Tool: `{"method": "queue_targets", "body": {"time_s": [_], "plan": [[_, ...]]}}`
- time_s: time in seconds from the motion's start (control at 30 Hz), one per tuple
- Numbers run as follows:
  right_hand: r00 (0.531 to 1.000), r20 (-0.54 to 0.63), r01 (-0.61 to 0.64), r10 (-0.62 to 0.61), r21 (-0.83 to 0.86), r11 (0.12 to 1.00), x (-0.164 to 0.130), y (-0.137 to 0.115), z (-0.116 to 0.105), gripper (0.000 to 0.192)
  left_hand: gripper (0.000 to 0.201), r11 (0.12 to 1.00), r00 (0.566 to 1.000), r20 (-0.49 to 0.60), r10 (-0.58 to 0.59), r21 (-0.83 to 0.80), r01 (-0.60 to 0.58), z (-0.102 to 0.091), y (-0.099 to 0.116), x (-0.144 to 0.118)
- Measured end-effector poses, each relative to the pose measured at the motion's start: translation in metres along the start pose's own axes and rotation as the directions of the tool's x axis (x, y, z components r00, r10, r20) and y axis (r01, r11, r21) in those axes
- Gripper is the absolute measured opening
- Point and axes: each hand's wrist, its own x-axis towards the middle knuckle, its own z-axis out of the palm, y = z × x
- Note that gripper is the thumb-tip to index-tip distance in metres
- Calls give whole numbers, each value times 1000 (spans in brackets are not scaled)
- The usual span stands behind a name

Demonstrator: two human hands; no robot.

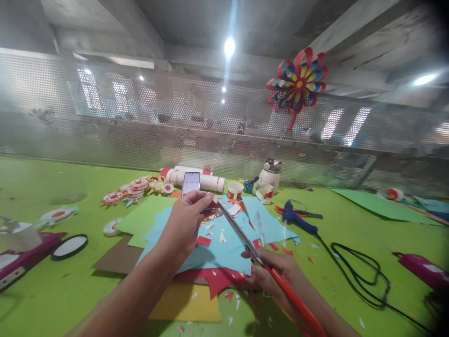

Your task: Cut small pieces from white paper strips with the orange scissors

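Green tabletop point(52, 290) is stretching toward a perforated metal screen point(140, 121), where a paper pinwheel point(298, 84) is hanging, blurred. Near the middle, the left hand point(185, 224) is pinching something small and hard to make out, fingers pressed together, above blue paper sheets point(224, 252) strewn with scraps. The right hand point(277, 276) is gripping red-handled scissors point(245, 241), fingers curled around the handles, blades lying together and pointing far-left toward the left fingertips. A phone point(191, 182) is standing behind, partly hidden. A blue glue gun point(298, 219) is lying right.
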Motion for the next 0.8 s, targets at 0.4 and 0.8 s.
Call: {"method": "queue_targets", "body": {"time_s": [0.4,0.8], "plan": [[999,-32,37,-40,-71,997,-1,-6,0,53,14,998,1000,-23,-18,-68,17,2,-2,-2],[1000,-22,-1,1,-4,1000,-2,-3,1,60,15,997,1000,-24,-2,-74,0,2,-4,-2]]}}
